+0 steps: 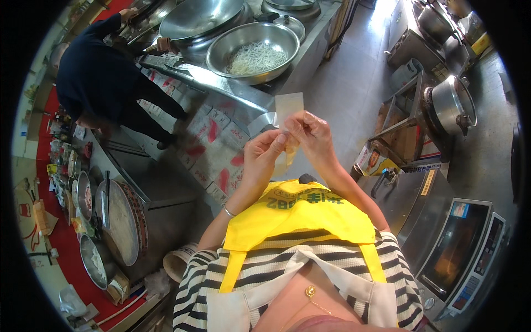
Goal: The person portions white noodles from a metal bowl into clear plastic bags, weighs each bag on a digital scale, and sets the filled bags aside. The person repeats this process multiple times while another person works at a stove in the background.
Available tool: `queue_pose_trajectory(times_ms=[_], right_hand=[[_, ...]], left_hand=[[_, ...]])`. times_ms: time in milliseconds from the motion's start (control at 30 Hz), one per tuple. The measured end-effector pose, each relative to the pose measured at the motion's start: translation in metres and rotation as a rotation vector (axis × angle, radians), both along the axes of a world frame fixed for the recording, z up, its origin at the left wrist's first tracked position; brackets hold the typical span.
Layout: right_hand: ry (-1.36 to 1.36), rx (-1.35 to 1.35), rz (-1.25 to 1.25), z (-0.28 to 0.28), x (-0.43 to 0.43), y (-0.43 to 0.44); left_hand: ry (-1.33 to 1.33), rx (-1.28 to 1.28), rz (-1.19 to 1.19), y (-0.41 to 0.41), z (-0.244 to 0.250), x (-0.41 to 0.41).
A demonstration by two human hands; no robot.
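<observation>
A slip of thin pale paper point(290, 103) is held up in front of my chest. The fingers of my right hand point(311, 133) pinch its lower part. Thumb and fingers of my left hand point(264, 151) meet the right fingertips and pinch there too. More thin, yellowish material hangs below the fingers; whether it is the same slip I cannot tell. Beyond the hands, a wide steel bowl point(265, 78) stands on the steel stove counter. Pale thin strands point(259, 58), noodles or sprouts, lie in it.
A large wok point(199, 20) sits beside the bowl. At left a co-worker point(99, 79) bends between stove and counter. A cleaver point(105, 207) lies on a round chopping board point(124, 232). Flattened cardboard point(215, 141) covers the floor. At right are a stockpot point(454, 103) and an oven point(452, 245).
</observation>
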State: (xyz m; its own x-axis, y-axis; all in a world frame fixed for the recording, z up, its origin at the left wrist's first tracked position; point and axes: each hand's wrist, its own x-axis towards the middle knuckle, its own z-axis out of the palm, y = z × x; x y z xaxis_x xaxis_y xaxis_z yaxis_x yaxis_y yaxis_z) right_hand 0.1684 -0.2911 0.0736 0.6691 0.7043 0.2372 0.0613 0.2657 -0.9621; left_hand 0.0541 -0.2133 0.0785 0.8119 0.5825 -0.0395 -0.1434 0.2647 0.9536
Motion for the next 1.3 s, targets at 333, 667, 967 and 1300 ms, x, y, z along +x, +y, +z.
queue_pose_trajectory(times_ms=[333, 667, 967, 1300], right_hand=[[0.124, -0.066, 0.030, 0.000, 0.005, -0.018], [0.052, 0.087, 0.019, -0.005, -0.008, -0.021], [0.034, -0.061, -0.066, -0.004, -0.008, -0.023], [0.543, 0.062, 0.097, -0.005, 0.001, -0.019]], left_hand=[[-0.006, 0.048, 0.112, -0.018, -0.009, 0.003], [0.030, 0.156, 0.151, -0.016, -0.023, 0.011], [0.058, 0.014, 0.101, -0.019, -0.013, 0.002], [-0.046, -0.102, -0.017, -0.018, -0.012, 0.002]])
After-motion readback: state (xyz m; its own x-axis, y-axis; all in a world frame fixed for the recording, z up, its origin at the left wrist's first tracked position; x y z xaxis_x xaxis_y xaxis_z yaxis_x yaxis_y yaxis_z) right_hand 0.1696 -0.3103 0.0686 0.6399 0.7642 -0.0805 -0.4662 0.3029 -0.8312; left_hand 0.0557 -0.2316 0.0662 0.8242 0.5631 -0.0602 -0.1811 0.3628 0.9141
